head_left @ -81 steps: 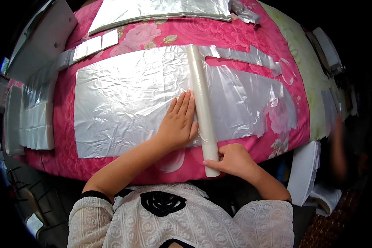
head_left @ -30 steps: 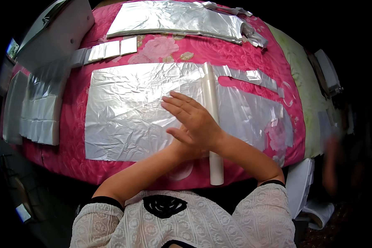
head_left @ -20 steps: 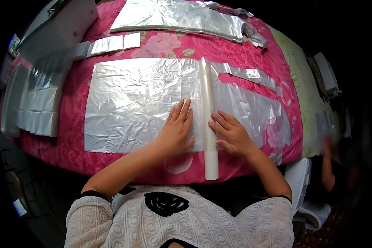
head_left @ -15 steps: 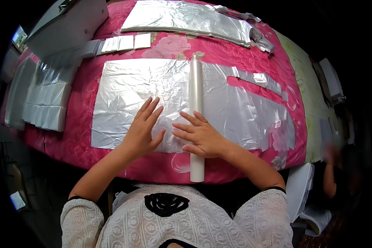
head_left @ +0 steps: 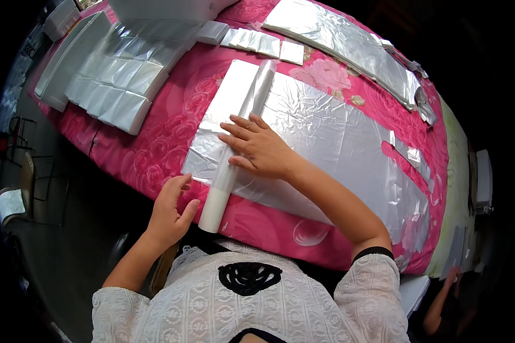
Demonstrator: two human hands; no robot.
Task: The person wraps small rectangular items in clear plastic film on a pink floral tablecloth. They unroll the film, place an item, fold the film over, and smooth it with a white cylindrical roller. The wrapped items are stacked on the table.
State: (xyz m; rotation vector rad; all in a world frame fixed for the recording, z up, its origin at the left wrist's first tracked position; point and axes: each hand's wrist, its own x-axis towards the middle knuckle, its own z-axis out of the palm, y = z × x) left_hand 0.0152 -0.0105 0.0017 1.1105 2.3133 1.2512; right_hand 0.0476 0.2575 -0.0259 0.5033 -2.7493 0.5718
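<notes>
A flat plastic bag (head_left: 326, 137), silvery and wrinkled with a cut-out at its handle end, lies across the pink floral cover. Over its left part rests a long whitish tube (head_left: 216, 200), slanting from the near edge toward the far side. My right hand (head_left: 258, 147) lies on the tube and the plastic beside it, fingers spread and not wrapped round anything. Just left of the tube, near the bag's near left corner, my left hand (head_left: 170, 208) hovers by the table's front edge. Its fingers are loosely bent and apart, with nothing between them.
Folded plastic packets (head_left: 111, 94) stand in rows at the left, beside a white tray (head_left: 68, 63). Small flat packets (head_left: 257, 43) line up farther back. A stack of plastic bags (head_left: 343, 46) lies at the far side. Another person's arm (head_left: 443, 300) shows at lower right.
The view has turned left. The tube has moved leftward over the bag, with my right hand on it. My left hand has come off the bag toward the front edge.
</notes>
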